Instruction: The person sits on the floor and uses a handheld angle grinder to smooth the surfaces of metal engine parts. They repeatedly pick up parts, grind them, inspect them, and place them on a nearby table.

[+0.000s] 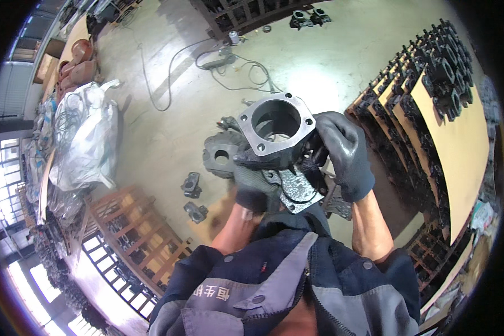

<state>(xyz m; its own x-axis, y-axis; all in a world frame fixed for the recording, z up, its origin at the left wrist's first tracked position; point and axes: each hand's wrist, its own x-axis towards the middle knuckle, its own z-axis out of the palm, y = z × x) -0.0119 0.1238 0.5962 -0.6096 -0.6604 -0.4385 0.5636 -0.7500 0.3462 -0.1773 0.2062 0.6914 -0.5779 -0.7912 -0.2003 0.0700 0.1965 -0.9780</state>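
my black-gloved left hand (pixel 253 187), at seven o'clock, and right hand (pixel 343 150), at three, clamp a square-flanged black-and-silver metal housing (pixel 281 147).

Dark cable (pixel 170 84) looped across pale floor (pixel 151 148), crumpled white plastic sheeting (pixel 84 143) at left, reddish-brown parts (pixel 83 73) just beyond, brown slatted crate (pixel 143 228) nearer

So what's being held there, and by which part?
A metal casting: the right hand grips its right side beside the pale flange; the left hand holds its lower-left side.
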